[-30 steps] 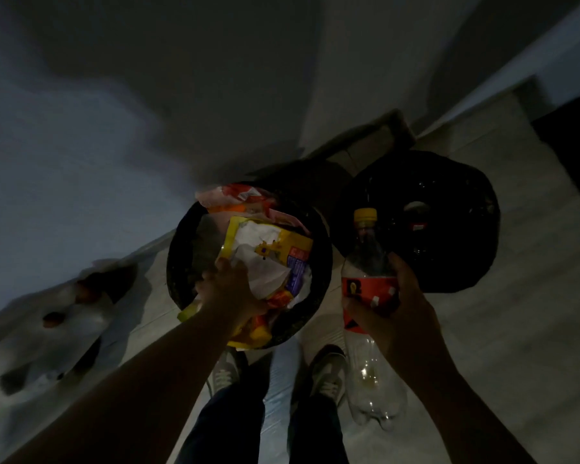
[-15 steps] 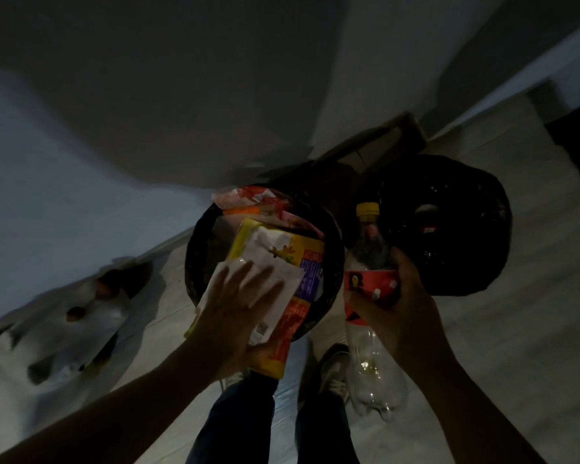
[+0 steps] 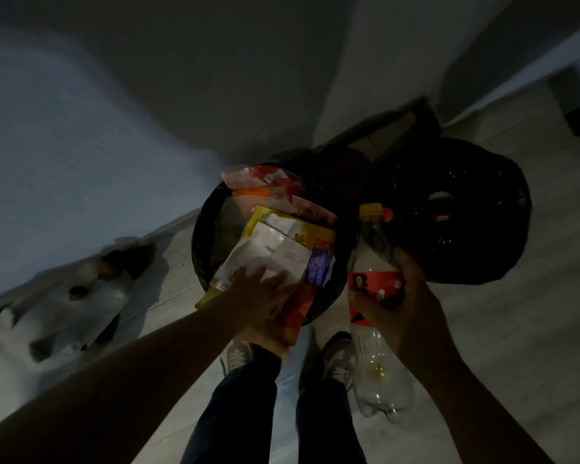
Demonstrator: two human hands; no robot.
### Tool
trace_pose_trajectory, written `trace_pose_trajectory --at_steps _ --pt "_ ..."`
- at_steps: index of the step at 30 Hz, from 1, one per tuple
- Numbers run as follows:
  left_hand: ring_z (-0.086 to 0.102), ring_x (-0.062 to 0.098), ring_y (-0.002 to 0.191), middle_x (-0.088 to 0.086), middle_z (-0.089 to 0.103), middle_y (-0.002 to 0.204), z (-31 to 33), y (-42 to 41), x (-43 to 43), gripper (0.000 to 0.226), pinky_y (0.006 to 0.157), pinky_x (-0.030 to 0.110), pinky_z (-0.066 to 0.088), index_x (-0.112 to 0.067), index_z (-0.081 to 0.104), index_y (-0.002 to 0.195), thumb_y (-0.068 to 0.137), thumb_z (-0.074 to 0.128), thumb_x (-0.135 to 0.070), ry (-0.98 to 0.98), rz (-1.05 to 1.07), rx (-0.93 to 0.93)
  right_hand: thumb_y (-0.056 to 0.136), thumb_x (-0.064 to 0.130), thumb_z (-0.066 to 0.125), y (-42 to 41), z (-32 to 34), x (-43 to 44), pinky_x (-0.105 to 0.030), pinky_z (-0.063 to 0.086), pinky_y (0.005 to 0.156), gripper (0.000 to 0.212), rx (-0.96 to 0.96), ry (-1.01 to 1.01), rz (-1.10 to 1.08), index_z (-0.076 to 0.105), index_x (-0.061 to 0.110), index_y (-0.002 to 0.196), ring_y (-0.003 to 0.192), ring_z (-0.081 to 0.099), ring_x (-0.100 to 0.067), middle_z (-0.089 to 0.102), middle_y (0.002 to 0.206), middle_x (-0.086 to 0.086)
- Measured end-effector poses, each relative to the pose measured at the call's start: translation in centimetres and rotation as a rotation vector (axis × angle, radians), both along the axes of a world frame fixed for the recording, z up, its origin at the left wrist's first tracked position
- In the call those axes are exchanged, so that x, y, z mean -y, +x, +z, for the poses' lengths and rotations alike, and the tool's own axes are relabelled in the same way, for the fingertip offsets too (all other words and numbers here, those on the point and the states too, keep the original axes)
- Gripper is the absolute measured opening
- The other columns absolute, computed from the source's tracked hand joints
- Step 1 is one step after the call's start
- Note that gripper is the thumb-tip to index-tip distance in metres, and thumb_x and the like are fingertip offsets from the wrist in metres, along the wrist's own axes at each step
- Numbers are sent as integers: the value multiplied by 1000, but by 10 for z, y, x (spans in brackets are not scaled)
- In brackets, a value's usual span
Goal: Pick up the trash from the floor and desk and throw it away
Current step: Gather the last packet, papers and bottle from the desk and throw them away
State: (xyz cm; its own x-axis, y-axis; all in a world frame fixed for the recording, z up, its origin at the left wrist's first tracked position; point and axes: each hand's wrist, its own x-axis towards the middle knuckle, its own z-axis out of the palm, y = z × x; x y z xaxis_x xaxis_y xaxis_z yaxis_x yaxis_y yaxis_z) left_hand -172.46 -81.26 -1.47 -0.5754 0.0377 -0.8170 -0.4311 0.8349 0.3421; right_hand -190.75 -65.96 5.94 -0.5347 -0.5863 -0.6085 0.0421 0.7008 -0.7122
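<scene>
bottle (image 3: 375, 283) clear, yellow-capped, red-labelled, nearly empty

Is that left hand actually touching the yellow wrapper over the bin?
Touching. The head view shows the left hand lying flat on the yellow wrapper, covering its lower part.

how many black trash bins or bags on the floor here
2: one bin stuffed with wrappers under the left hand, one black bag right of it, behind the bottle. More could hide in the dark.

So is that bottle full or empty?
Nearly empty. The clear bottle in the right hand is see-through all the way down, with just a little yellowish puddle near its base.
</scene>
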Motion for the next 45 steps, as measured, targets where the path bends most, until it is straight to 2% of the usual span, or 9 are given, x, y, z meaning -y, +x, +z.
trace_pose_trajectory --at_steps 3,5,9,14,18,27,33,38,45 --pt "26 29 140 2 35 149 6 -4 10 88 114 47 23 -24 32 143 76 43 -79 -6 146 -134 52 59 70 1 2 -1 -17 52 75 107 1 1 -1 28 28 145 115 52 -14 43 139 2" --pt "40 24 132 3 49 139 8 -4 16 94 108 33 30 -19 45 137 72 26 -84 -9 393 -220 53 58 71 1 2 2 -17 52 74 106 4 -1 -11 28 29 145 114 51 -13 43 137 4" --pt "31 23 140 1 39 150 -6 -12 14 110 113 39 27 -24 39 143 62 -2 -88 -105 399 -172 66 38 80 -4 -5 5 -16 54 72 93 -15 6 -15 30 27 144 113 51 -12 44 136 4" --pt "13 23 145 0 20 158 -43 -21 -2 61 116 43 16 -27 31 146 93 40 -55 -252 457 -93 71 30 80 -7 -18 0 -10 52 63 76 -35 -12 -62 38 33 134 100 60 -9 53 119 15" --pt "42 29 127 14 41 139 -52 -30 -12 57 104 41 37 -11 38 137 90 54 -39 -370 508 -18 70 30 80 -10 -24 -5 -4 46 53 89 -94 40 -72 29 34 142 95 51 1 43 122 15" --pt "56 22 109 4 56 123 6 -58 -1 66 86 28 43 -22 49 128 76 66 -58 -114 533 -163 69 17 82 -53 -1 3 -5 45 50 83 -152 40 -250 37 25 138 86 54 2 50 117 10" --pt "58 18 101 3 60 115 43 -86 8 47 85 29 48 -19 55 118 83 59 -51 -140 532 -228 65 16 85 -98 28 23 -27 42 91 94 -251 21 -347 32 20 143 119 44 -11 45 138 0" --pt "55 17 109 2 60 120 59 -112 5 38 84 19 35 -18 56 121 88 60 -38 -110 587 -327 58 28 90 -137 25 29 -35 49 93 90 -307 27 -462 41 15 133 112 54 -16 53 127 0" --pt "59 18 103 5 62 115 67 -134 8 34 87 28 46 -15 59 118 89 59 -33 -89 627 -347 54 41 89 -158 1 31 -34 52 88 90 -376 18 -632 41 21 128 100 56 -14 52 110 9"
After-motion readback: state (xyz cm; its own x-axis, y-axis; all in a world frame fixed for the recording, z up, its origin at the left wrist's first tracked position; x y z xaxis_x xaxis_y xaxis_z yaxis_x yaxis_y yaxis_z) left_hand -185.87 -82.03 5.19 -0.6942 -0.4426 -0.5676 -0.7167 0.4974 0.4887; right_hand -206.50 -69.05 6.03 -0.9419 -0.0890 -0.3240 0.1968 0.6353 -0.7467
